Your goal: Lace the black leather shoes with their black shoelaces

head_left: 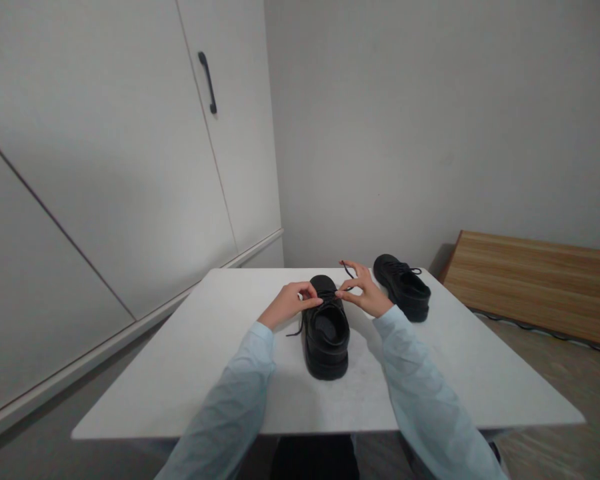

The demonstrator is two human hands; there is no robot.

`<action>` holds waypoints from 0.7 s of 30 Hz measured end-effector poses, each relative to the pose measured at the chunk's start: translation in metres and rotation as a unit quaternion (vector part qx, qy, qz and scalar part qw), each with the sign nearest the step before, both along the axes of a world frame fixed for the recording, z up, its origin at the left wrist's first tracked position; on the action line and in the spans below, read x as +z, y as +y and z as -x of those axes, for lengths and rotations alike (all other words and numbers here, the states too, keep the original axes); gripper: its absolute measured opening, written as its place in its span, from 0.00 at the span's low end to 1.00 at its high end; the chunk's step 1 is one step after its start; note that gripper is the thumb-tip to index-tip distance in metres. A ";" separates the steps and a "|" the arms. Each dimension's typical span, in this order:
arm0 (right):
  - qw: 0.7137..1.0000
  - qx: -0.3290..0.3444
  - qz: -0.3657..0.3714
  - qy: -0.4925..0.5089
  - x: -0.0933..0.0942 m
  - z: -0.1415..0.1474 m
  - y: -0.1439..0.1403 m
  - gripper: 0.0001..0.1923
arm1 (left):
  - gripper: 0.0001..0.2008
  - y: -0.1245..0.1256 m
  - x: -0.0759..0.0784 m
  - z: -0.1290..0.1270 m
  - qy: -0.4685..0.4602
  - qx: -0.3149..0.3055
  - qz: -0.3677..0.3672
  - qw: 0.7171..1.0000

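A black lace-up shoe (327,353) stands upright on the white table, heel toward me and toe away. At the left side of its laces is my left hand (293,302), thumb and fingers pinched together on the shoelace. One dark lace end (295,333) hangs from that side down to the tabletop. My right hand (363,291) pinches the shoelace at the right side of the shoe, and part of the lace (349,272) loops up by its raised fingers. Fingers partly hide the lacing between the hands.
A second black shoe (405,288) sits on the table (180,373) to the right, its laces tied in a bow. White cabinet doors (130,167) rise on the left, a grey wall (430,120) behind. A wood-grained board (535,287) is at the right.
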State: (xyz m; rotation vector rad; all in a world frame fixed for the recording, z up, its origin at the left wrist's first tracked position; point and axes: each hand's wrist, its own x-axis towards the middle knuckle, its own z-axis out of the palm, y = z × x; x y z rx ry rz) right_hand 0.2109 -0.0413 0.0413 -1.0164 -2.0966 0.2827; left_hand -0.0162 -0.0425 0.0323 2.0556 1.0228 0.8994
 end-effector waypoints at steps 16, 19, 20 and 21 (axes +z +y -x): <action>0.930 0.165 0.320 0.077 0.006 0.002 -0.006 0.16 | 0.13 0.002 -0.001 0.004 -0.017 -0.036 0.038 0.998; 0.903 0.189 0.375 0.088 0.006 0.006 -0.008 0.14 | 0.12 0.002 0.000 0.006 -0.008 -0.046 0.043 0.998; 0.900 0.191 0.381 0.087 0.006 0.007 -0.009 0.13 | 0.11 0.002 0.000 0.006 -0.005 -0.050 0.046 0.998; 0.900 0.191 0.383 0.087 0.006 0.008 -0.009 0.14 | 0.10 0.002 0.001 0.006 -0.003 -0.053 0.049 0.997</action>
